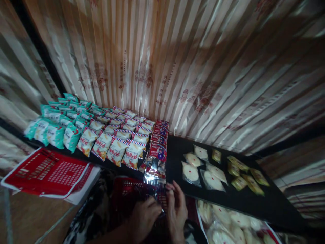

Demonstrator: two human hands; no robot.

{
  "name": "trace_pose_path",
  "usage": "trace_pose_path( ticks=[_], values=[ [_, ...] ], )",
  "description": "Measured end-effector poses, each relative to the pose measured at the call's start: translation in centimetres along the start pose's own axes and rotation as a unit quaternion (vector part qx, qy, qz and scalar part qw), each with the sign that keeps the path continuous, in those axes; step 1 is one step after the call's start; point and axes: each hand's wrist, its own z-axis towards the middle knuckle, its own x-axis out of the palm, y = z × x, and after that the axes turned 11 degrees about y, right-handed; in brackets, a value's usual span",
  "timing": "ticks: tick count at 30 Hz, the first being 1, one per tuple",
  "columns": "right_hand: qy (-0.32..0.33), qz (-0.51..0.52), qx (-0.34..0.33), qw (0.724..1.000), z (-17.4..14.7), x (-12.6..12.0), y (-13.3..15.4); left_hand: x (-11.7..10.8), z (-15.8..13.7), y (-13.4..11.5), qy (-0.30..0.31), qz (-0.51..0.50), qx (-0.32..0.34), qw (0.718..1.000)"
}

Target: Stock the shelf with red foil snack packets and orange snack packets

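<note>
My left hand (146, 217) is low in the middle, fingers curled together at a dark, shiny piece of packaging that is too blurred to make out. Just beside it, my right hand (176, 211) has its fingers stretched upward and slightly apart, close to the lower end of a strip of dark red snack packets (157, 150). That strip runs down the black shelf to its front edge, where a silvery part (154, 176) catches the light. Between the hands, a red basket (127, 184) is partly visible in shadow.
White-and-red snack bags (118, 150) and teal snack bags (55, 135) stand in rows on the left. Round white wrapped cakes (191, 173) and yellow-green packets (239, 183) lie on the black shelf (276, 203). Below are bagged cakes (238, 220) and a red bag (48, 174). A pleated curtain (162, 57) hangs behind.
</note>
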Motion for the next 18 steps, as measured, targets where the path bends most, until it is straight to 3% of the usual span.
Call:
trace_pose_path(
  ticks=[4, 7, 9, 12, 18],
  values=[
    [0.118, -0.064, 0.058, 0.989, -4.5, 1.0, -3.1, 1.0, -4.3, 2.8, 0.052, -0.068, -0.146, 0.986],
    [0.249, -0.143, 0.075, 0.955, -5.6, 2.2, -5.4, 1.0, -5.1, 5.5, 0.077, -0.078, -0.243, 0.964],
    [0.304, -0.193, 0.079, 0.929, -5.7, 3.3, -6.6, 1.2, -4.9, 7.6, 0.078, -0.084, -0.289, 0.95],
    [0.33, -0.241, 0.079, 0.909, -5.3, 5.0, -7.9, 1.9, -4.2, 10.6, 0.072, -0.099, -0.359, 0.925],
    [0.299, -0.296, 0.114, 0.9, -3.0, 8.2, -10.1, 3.8, -2.8, 14.2, 0.076, -0.172, -0.429, 0.884]
  ],
)
